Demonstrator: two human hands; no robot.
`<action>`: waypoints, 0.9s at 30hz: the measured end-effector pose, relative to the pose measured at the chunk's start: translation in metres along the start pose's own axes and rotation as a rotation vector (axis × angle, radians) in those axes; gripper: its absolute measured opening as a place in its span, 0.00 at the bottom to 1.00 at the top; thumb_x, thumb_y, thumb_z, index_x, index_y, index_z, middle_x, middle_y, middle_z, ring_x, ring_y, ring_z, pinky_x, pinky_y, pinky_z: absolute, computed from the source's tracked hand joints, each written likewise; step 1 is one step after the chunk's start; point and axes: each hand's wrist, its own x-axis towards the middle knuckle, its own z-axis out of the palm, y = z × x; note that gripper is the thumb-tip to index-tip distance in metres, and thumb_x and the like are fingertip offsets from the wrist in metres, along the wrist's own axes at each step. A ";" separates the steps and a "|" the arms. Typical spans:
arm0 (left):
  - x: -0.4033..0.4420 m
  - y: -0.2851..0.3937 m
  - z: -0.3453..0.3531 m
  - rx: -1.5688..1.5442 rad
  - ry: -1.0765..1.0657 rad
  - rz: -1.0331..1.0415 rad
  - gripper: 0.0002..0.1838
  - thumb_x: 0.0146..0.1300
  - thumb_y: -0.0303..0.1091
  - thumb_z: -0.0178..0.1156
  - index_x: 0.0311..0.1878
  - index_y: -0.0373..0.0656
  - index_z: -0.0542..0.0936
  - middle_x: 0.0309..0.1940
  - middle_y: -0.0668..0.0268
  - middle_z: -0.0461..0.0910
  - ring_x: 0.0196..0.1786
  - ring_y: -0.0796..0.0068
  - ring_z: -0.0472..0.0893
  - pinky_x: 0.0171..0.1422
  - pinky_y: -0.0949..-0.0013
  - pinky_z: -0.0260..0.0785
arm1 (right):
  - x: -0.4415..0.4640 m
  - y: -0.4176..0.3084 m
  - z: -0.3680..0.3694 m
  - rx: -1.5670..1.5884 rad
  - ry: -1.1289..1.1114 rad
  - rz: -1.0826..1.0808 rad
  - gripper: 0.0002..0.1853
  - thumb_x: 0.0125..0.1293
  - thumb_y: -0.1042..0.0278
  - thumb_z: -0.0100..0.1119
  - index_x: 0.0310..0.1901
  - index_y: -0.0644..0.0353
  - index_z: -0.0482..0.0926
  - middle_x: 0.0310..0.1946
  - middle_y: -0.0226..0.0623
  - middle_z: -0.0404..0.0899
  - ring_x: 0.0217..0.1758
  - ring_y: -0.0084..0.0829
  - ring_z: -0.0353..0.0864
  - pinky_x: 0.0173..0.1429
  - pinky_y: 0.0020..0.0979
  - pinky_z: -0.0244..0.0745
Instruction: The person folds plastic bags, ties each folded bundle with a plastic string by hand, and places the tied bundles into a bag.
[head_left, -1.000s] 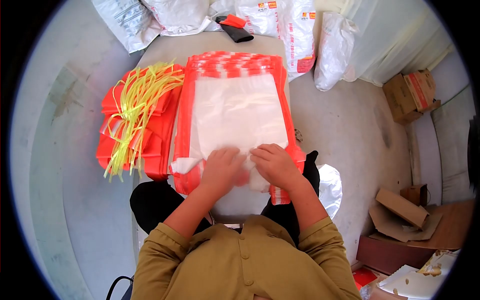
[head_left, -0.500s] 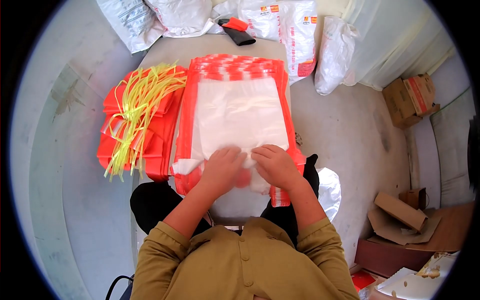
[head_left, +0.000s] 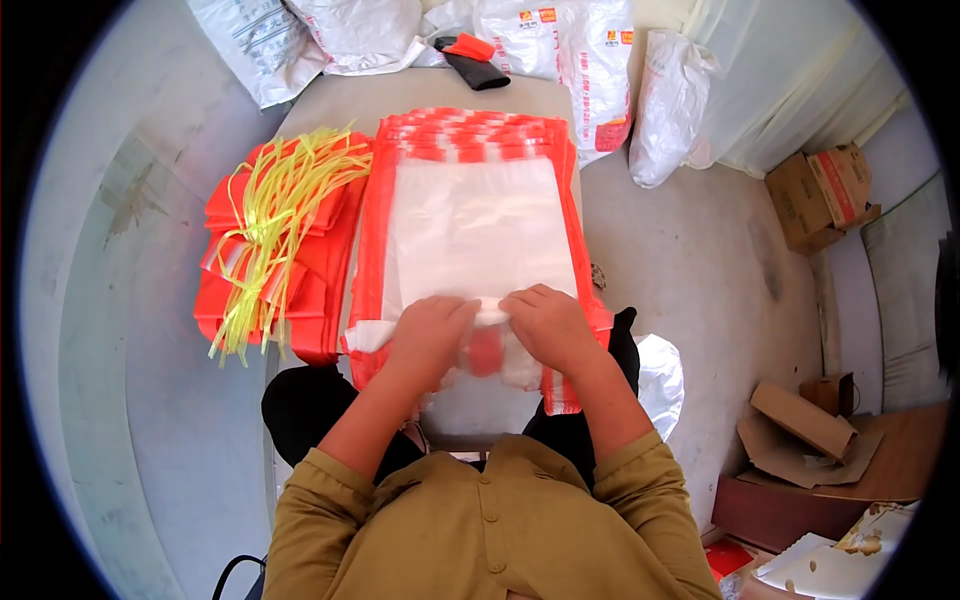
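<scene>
A stack of red mesh bags (head_left: 372, 230) lies on the beige table, with a white plastic sheet (head_left: 480, 220) on top. At the sheet's near edge, my left hand (head_left: 435, 335) and my right hand (head_left: 545, 325) are curled, a short gap apart. Between their fingertips the edge is bunched into a small white roll (head_left: 490, 312). Both hands are closed on this edge. Below the roll hangs clear film with a red patch (head_left: 486, 350) showing through. To the left, yellow ties (head_left: 265, 230) lie across folded red bags (head_left: 215, 300).
White sacks (head_left: 350, 35) and a black and red item (head_left: 475, 65) are at the table's far edge. Another white sack (head_left: 670, 110) stands on the floor. Cardboard boxes (head_left: 815, 195) are at the right, with opened cardboard (head_left: 800, 430) lower down.
My left hand has shifted slightly left, widening the gap between my hands. The white roll and the red patch between them now show more clearly.
</scene>
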 end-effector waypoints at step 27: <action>-0.007 -0.042 -0.057 -0.555 -0.071 -0.666 0.15 0.69 0.34 0.68 0.52 0.35 0.81 0.39 0.57 0.86 0.41 0.64 0.86 0.47 0.64 0.76 | 0.103 0.034 -0.045 0.293 -0.688 0.331 0.21 0.68 0.55 0.60 0.47 0.67 0.86 0.44 0.55 0.85 0.49 0.53 0.84 0.55 0.47 0.76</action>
